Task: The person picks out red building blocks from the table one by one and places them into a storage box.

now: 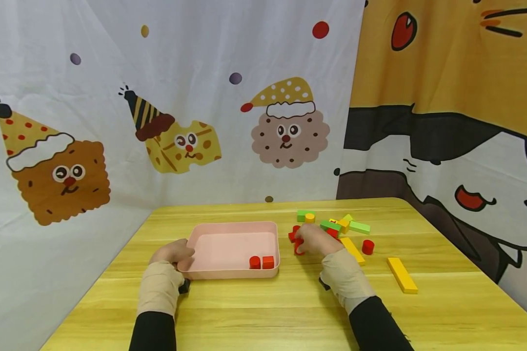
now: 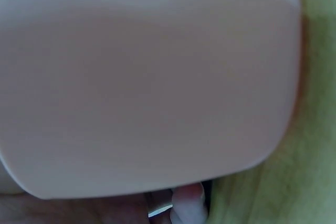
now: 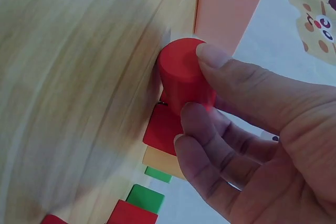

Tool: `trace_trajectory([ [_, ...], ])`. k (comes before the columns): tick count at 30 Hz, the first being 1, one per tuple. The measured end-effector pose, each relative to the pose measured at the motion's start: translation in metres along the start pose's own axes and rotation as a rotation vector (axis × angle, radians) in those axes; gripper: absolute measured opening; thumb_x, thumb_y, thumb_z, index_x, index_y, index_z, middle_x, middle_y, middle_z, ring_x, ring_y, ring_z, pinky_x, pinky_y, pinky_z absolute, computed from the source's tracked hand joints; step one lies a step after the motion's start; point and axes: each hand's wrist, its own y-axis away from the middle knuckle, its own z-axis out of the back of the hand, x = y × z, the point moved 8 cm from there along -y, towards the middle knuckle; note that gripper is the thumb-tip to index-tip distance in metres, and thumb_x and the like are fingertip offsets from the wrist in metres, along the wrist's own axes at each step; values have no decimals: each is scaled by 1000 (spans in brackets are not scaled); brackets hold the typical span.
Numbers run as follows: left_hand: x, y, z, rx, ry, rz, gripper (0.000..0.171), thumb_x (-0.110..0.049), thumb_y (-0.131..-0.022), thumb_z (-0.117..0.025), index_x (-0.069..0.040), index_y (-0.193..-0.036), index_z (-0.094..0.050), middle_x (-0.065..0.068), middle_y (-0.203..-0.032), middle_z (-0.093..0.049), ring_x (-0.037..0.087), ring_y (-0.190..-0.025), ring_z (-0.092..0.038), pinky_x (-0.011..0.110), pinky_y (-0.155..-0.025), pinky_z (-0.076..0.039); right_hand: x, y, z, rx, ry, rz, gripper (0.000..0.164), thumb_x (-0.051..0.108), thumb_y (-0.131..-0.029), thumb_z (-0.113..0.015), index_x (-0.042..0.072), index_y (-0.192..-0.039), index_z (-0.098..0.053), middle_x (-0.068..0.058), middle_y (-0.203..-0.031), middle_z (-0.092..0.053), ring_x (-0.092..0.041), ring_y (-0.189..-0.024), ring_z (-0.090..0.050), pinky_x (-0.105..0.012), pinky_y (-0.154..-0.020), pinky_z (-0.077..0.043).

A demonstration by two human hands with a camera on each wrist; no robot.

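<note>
A pink tray (image 1: 228, 246) lies on the table, its left side gripped by my left hand (image 1: 173, 252). In its front right corner sit a red cylinder (image 1: 254, 263) and a red cube (image 1: 268, 262). To the right of the tray, my right hand (image 1: 317, 240) pinches another red cylinder (image 3: 184, 72) between thumb and fingers. Behind that cylinder, in the right wrist view, is a red block (image 3: 164, 129). The left wrist view is mostly filled by the tray (image 2: 157, 103), with part of the left hand's fingers (image 2: 189, 203) beneath its edge.
Green, yellow and red blocks cluster behind and right of my right hand, among them a light green block (image 1: 359, 227). A red cylinder (image 1: 368, 247) and a long yellow block (image 1: 402, 275) lie further right. A printed curtain (image 1: 193, 58) hangs behind the wooden table (image 1: 254, 317).
</note>
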Motion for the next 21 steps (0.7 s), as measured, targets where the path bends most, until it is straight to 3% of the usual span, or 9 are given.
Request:
trace_trajectory([
  [3,-1,0,0,-2,-10,-11,64,-20,-95,-43,14,-143,-16,37,-148,-18,51,-133,-17,59,-110,-21,1,1,-1,25,-18,0,9,11,-76,-77,9,-82,-72,-1,-78,-66,-17,-65,-50,-30,-62,-46],
  [8,-1,1,1,-1,-11,-13,65,-21,-95,-43,14,-143,-16,37,-147,-18,52,-133,-18,59,-109,-21,-1,5,-1,33,-24,-45,28,14,-73,-79,7,-97,-66,-4,-91,-60,-19,-75,-51,-32,-69,-49],
  [13,-1,2,2,-9,-25,-14,66,-20,-93,-45,14,-143,-18,38,-146,-20,51,-132,-21,58,-108,-24,3,7,-3,53,-36,-54,36,12,-74,-79,9,-102,-56,-5,-90,-54,-21,-81,-49,-34,-73,-48],
  [21,0,3,0,1,39,-7,64,-20,-96,-44,12,-144,-17,37,-147,-19,51,-132,-19,59,-109,-22,6,11,-5,73,-20,-59,40,8,-72,-80,9,-105,-56,-3,-90,-57,-20,-80,-51,-35,-74,-48],
])
